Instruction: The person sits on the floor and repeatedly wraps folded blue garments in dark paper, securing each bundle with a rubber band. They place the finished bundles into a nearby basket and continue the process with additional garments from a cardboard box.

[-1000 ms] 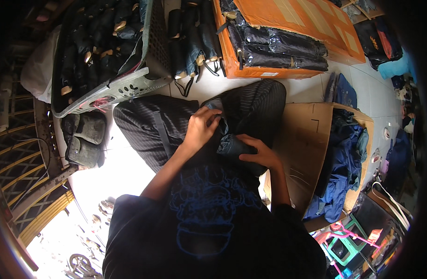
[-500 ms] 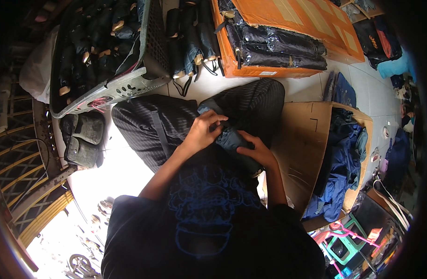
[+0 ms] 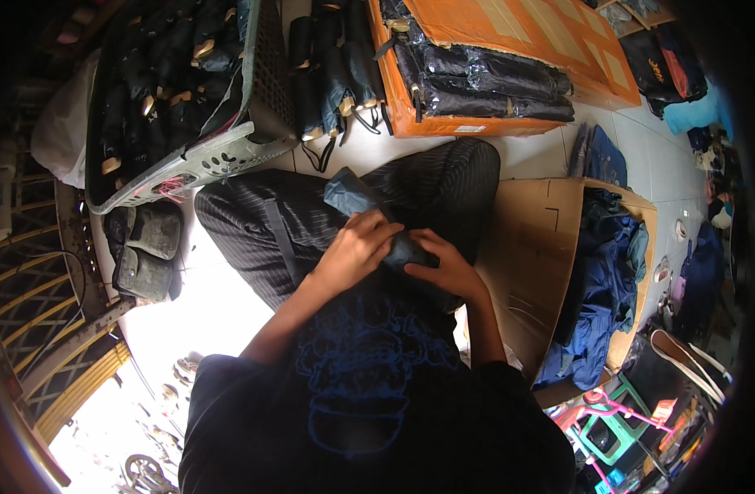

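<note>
Dark folded umbrella (image 3: 369, 216) lies in the lap, left hand (image 3: 354, 249) and right hand (image 3: 446, 267) both gripping it; loosened grip could let its cloth unroll.

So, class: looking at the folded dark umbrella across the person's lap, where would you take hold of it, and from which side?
Grip the folded umbrella around its free upper end, coming from above on the person's left. That end sticks out past the left hand and lies clear over the striped trousers. The lower end is covered by the right hand, leaving no room there.
</note>
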The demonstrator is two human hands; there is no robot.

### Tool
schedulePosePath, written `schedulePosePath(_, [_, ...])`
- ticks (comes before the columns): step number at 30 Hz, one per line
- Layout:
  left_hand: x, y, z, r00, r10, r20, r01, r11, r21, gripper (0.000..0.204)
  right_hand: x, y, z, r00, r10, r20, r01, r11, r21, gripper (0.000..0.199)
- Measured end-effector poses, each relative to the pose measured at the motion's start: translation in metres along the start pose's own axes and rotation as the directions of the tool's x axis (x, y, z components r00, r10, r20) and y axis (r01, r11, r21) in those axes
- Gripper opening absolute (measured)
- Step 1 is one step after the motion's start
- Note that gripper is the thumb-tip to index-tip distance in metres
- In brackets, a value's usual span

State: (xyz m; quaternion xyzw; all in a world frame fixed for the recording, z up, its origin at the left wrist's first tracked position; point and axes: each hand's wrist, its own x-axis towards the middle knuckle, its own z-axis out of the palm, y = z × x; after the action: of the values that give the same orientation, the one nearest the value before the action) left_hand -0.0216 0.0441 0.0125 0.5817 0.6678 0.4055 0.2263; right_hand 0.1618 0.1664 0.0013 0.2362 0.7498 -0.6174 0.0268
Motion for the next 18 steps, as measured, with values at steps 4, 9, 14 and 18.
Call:
schedulePosePath(4, [-0.001,0.005,0.008,0.987,-0.014,-0.159,0.017,1.000,0.017,0.031,0.003,-0.008,0.003,0.996,-0.026,-0.083,0.025,1.000,-0.018,0.051])
schedulePosePath(9, [-0.010,0.005,0.006,0.967,-0.048,-0.251,0.070,0.995,0.078,0.027,0.004,-0.021,0.006,0.984,-0.040,-0.173,0.049,0.997,0.051,0.051])
schedulePosePath(14, [-0.010,-0.002,0.014,0.907,-0.142,-0.397,0.145,0.989,-0.023,0.021,0.009,-0.024,0.013,0.970,-0.006,-0.245,0.014,0.999,0.030,0.050])
schedulePosePath(18, [-0.006,-0.006,0.014,0.863,-0.447,-0.235,0.306,0.833,-0.461,0.016,0.011,-0.027,0.009,0.964,-0.093,-0.249,0.087,0.996,-0.034,0.050])
